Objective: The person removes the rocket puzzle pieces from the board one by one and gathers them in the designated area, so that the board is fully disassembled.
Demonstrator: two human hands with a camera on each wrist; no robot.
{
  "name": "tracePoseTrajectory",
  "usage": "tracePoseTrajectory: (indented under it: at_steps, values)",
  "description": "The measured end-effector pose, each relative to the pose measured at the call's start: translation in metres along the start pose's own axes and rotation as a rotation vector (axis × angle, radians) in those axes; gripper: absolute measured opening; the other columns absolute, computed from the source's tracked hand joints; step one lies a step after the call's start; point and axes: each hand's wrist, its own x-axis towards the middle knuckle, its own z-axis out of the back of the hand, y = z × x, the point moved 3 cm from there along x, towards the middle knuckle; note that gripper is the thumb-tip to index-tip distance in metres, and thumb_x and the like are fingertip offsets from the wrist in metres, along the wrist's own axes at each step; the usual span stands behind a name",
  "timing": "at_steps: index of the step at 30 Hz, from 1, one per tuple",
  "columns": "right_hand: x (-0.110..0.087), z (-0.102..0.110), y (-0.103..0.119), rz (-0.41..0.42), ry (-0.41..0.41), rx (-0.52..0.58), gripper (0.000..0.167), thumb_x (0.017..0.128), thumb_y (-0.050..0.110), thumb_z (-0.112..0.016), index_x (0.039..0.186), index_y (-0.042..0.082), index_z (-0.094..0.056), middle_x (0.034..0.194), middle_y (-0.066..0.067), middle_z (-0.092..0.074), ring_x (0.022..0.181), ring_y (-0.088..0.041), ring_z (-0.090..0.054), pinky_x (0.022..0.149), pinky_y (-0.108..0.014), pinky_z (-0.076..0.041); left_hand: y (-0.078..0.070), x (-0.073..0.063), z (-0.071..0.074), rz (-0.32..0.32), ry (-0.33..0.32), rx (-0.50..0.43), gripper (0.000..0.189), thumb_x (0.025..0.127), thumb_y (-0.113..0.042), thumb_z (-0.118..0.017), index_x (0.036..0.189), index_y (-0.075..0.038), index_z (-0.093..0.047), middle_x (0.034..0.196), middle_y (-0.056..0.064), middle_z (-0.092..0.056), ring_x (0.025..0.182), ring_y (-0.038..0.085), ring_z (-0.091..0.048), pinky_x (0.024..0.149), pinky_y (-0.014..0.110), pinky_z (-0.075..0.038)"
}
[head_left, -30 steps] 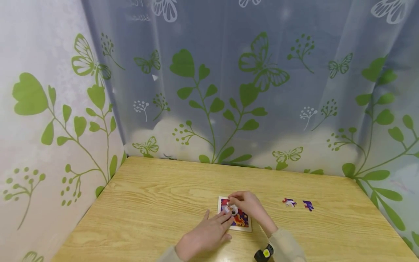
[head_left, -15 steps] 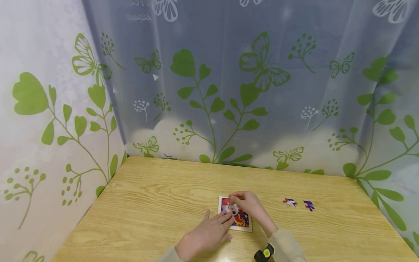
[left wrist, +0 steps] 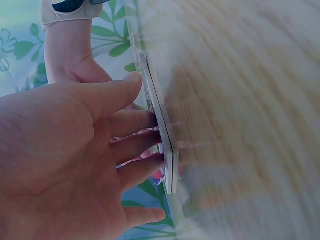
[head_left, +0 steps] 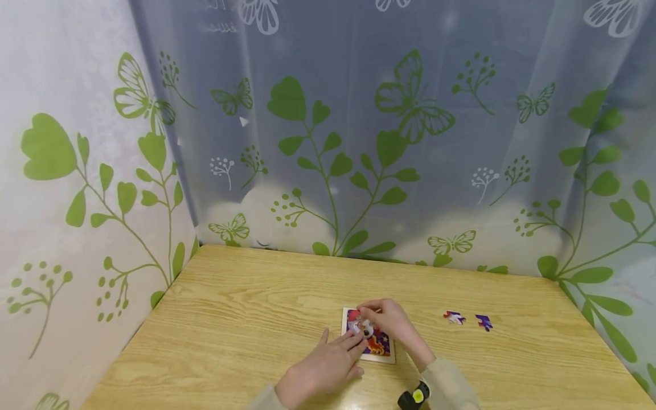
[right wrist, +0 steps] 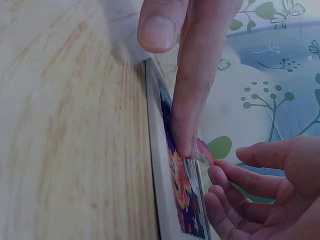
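Observation:
A small jigsaw puzzle with a pale frame (head_left: 380, 359) lies on the table, its picture red, purple and orange with a white figure. My left hand (head_left: 326, 364) lies over its lower left part, straight fingertips pressing on the picture. At the upper edge, my right hand (head_left: 390, 320) has thumb and index finger brought together, the other fingers curled. In the right wrist view, a reddish puzzle piece (right wrist: 204, 151) stands tilted up at the right hand's fingertips. My left fingers cover part of the picture, and my right hand hides the upper right corner.
Two loose puzzle pieces, one red and white (head_left: 454, 318) and one purple (head_left: 483, 323), lie on the wooden table (head_left: 246, 307) to the right. A black device with a yellow spot (head_left: 413, 396) sits at my right wrist. Printed curtains (head_left: 359, 188) stand behind and beside the table.

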Motion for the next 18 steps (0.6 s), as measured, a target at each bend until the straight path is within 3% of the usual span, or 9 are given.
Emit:
tracePoseTrajectory:
  at_steps: [7, 11, 18]
  values:
    - [0.002, -0.0014, 0.0007, 0.044, -0.027, -0.028, 0.013, 0.097, 0.017, -0.069, 0.105, 0.009, -0.076, 0.105, -0.006, -0.074, 0.095, -0.026, -0.069, 0.074, -0.038, -0.059, 0.0001, 0.0003, -0.002, -0.002, 0.002, -0.007, 0.058, 0.104, -0.043, -0.052, 0.156, -0.018, -0.042, 0.162, -0.003, -0.035, 0.151, 0.015, -0.029, 0.118, 0.06, -0.03]
    - [0.0044, -0.0034, 0.0012, 0.082, -0.032, -0.036, 0.01, 0.093, 0.015, -0.074, 0.101, 0.008, -0.074, 0.095, -0.003, -0.074, 0.09, -0.023, -0.07, 0.075, -0.037, -0.058, -0.0008, 0.0002, -0.0033, -0.004, 0.006, 0.0, 0.058, 0.105, -0.043, -0.05, 0.157, -0.017, -0.04, 0.164, -0.002, -0.032, 0.152, 0.016, -0.027, 0.119, 0.059, -0.029]
    - [0.0073, -0.0063, 0.0039, 0.087, -0.028, -0.015, 0.006, 0.09, 0.009, -0.076, 0.094, 0.008, -0.073, 0.084, -0.001, -0.071, 0.076, -0.015, -0.068, 0.064, -0.028, -0.055, -0.0033, -0.0012, -0.0052, 0.002, -0.006, 0.047, 0.058, 0.105, -0.043, -0.047, 0.157, -0.017, -0.04, 0.164, 0.0, -0.031, 0.152, 0.018, -0.027, 0.12, 0.056, -0.029]
